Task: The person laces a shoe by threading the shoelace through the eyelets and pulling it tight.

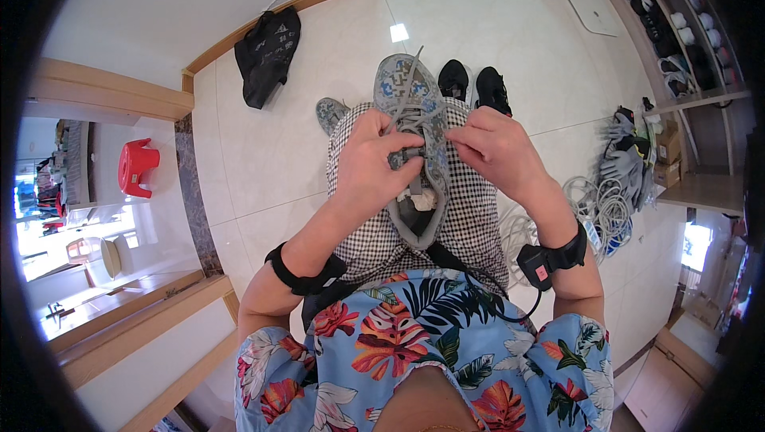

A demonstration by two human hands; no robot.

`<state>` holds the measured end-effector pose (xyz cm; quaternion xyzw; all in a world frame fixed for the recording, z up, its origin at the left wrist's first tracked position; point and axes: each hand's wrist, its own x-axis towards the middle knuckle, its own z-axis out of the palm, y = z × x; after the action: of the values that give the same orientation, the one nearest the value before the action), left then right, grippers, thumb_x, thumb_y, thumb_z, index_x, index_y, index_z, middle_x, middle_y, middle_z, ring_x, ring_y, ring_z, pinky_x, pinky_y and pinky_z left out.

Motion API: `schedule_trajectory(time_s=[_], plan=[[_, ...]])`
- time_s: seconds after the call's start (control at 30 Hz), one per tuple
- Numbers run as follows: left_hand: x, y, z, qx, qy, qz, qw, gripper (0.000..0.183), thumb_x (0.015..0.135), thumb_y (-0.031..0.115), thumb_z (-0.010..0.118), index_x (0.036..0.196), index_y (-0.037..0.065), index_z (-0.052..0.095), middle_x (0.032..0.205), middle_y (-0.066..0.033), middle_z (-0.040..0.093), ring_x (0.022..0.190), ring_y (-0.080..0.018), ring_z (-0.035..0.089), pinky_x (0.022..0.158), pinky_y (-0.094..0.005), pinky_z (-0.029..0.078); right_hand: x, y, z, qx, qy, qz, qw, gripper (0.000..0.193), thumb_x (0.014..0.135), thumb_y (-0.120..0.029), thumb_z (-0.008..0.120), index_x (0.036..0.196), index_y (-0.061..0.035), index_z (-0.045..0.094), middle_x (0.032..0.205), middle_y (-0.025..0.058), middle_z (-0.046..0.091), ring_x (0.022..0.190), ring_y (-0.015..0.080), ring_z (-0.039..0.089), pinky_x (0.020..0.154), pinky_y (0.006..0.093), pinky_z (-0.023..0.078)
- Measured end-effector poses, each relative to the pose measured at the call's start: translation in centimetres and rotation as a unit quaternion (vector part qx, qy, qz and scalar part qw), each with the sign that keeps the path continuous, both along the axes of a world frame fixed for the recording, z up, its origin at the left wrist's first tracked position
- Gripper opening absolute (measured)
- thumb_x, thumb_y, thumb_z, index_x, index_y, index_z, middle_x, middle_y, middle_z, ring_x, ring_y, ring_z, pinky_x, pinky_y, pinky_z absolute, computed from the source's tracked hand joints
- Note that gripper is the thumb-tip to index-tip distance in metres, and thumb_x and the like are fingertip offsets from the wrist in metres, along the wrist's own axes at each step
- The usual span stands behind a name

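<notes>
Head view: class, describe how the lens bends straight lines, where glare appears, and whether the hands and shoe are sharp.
Head view: fisheye bending curves the wooden skirting toward the dark round rim; a bright glare patch sits on the floor tile, and windows at both edges are blown out; the left hand, right hand and grey shoe are evenly lit and sharp.

Two grey sneakers, two black shoes
</notes>
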<state>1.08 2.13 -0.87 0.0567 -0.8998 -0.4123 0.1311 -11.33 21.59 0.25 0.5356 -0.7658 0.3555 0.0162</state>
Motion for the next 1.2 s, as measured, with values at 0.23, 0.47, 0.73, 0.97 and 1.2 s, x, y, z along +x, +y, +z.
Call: schedule_trajectory(time_s=[0.23,0.47,0.73,0.97,1.2], plan=[[-0.1,0.0,-0.1,-0.017,0.008,-0.002,1.000,0.031,0.068,0.009,0.080,0.099,0.009,0.078,0.092,-0.0088,0.055,0.091,-0.0248,0.057,0.079,-0.0336,0.048,0.1,-0.3,0.2,-0.016,0.034,-0.021,0.999,0.014,0.075,-0.003,0.074,0.086,-0.0053,0.066,0.078,0.0078,0.053,0.079,0.0263,0.059,0.067,0.0378,0.052],[-0.1,0.1,-0.1,-0.020,0.015,0.001,1.000,0.030,0.068,0.009,0.081,0.098,0.008,0.078,0.091,-0.0087,0.054,0.091,-0.0253,0.056,0.079,-0.0347,0.048,0.1,-0.5,0.1,-0.009,0.037,-0.003,0.999,0.018,0.074,-0.004,0.077,0.089,-0.0061,0.069,0.080,0.0056,0.059,0.078,0.0253,0.060,0.065,0.0357,0.050],[-0.3,0.3,-0.7,-0.026,0.038,-0.002,0.999,0.027,0.067,0.011,0.081,0.093,0.007,0.078,0.091,-0.0082,0.054,0.092,-0.0262,0.056,0.076,-0.0367,0.048,-0.4,-1.2,0.2,0.009,0.026,0.022,0.999,0.012,0.075,-0.003,0.072,0.081,-0.0055,0.062,0.079,0.0069,0.053,0.079,0.0267,0.057,0.066,0.0385,0.050],[-0.5,0.4,-1.6,-0.049,0.053,0.007,0.997,0.020,0.068,0.010,0.080,0.088,0.008,0.077,0.090,-0.0069,0.054,0.091,-0.0260,0.056,0.074,-0.0372,0.049,0.0,-1.8,-0.1,0.024,-0.017,0.030,0.999,0.011,0.077,-0.005,0.073,0.082,-0.0059,0.063,0.080,0.0068,0.054,0.083,0.0274,0.058,0.068,0.0392,0.050],[-0.9,0.5,-1.2,-0.035,0.039,0.015,0.998,0.013,0.067,0.009,0.079,0.079,0.007,0.074,0.088,-0.0063,0.054,0.090,-0.0261,0.056,0.072,-0.0368,0.048,2.1,-2.1,1.3,-0.011,-0.018,-0.004,1.000,0.050,0.070,-0.021,0.081,0.114,-0.0086,0.062,0.111,0.0110,0.057,0.102,0.0312,0.059,0.084,0.0395,0.053]])
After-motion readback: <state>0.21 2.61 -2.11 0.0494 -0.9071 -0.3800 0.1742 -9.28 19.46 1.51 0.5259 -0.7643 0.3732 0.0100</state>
